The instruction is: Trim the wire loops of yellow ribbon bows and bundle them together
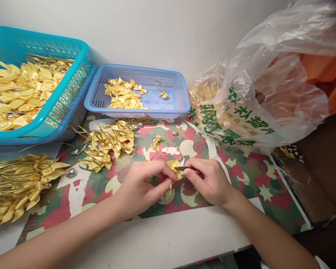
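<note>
Near the middle of the patterned table covering, my left hand [145, 186] pinches a yellow ribbon bow [174, 164] with a gold cord loop. My right hand [211, 181] is closed on a small dark pointed tool [180, 169], whose tip touches the bow's centre. Most of the tool is hidden in my fingers. Just behind my left hand lies another yellow bow with a gold loop [156, 142], and a small silver bell [175, 133] rests to its right.
A turquoise basket [39, 127] full of yellow bows stands at the left. Behind my hands is a blue basket [137, 112] with bows. Piles of corded bows [22, 186] lie at left. A plastic bag [240, 104] stands at right.
</note>
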Demonstrator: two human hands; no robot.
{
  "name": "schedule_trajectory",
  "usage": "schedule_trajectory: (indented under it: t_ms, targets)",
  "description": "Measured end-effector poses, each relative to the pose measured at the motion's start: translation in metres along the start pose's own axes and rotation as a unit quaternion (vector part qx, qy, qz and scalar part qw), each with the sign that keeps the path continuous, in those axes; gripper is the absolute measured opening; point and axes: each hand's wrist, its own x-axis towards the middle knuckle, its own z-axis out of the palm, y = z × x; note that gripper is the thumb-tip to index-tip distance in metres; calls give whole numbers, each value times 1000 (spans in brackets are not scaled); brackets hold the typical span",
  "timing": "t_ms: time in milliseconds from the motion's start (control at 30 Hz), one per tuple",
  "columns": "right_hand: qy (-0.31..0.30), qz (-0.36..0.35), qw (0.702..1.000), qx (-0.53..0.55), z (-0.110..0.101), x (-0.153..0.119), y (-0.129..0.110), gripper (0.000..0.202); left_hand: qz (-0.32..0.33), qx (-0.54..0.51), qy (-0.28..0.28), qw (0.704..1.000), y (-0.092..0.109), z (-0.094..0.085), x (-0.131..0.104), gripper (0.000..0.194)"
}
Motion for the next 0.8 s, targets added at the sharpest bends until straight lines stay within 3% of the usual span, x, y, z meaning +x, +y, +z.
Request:
schedule_trajectory:
  t_ms: [100, 233, 333, 433, 533, 800]
  targets:
    - [16, 1, 1000, 11, 1, 0, 1, 32, -62, -94, 0, 994, 3, 1, 0, 15]
    - [70, -10, 997, 43, -1, -1, 7, 29, -165, -201, 29, 965, 10, 1, 3, 30]
    - [77, -46, 995, 42, -5, 1, 11, 25, -208, -230, 32, 950, 14, 0, 6, 20]
    - [64, -114, 991, 7, -9, 3, 13, 25, -233, -264, 22, 936, 15, -1, 9, 7]
    - [75, -162, 984, -19, -10, 4, 12, 27, -248, -281, 15, 927, 14, -1, 9, 9]
    - [142, -187, 966, -105, -4, 2, 10, 17, -254, -239, 21, 937, 12, 0, 6, 19]
